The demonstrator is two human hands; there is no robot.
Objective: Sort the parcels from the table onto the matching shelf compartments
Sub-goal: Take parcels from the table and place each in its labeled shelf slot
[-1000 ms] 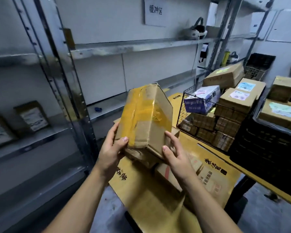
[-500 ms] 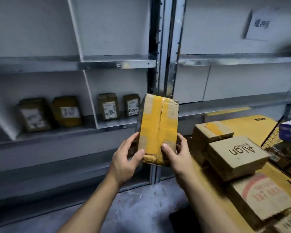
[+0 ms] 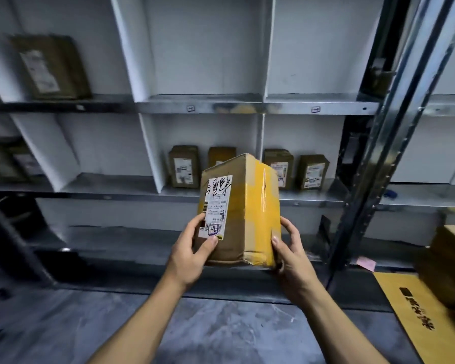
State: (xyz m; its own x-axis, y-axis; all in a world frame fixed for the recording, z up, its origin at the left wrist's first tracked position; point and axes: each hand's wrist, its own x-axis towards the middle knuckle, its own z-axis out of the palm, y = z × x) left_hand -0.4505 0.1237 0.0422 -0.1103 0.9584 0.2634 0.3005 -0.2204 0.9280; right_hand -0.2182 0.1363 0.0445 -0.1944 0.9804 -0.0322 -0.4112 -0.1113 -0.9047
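Four small parcels (image 3: 183,166) stand on the middle shelf (image 3: 326,199), one half hidden behind the held cardboard parcel (image 3: 247,219), their labels too small to read. A blurred parcel (image 3: 49,67) sits at the upper shelf's (image 3: 221,105) left end; the desk (image 3: 410,308) is cut off at lower right. The held one, upright and banded in yellow tape, bears a white label (image 3: 216,206) with black scrawl. It hangs before the middle shelf's front edge, left grip (image 3: 192,253) curled round its lower left corner, thumb on the label, right grip (image 3: 290,250) clasping the right side.
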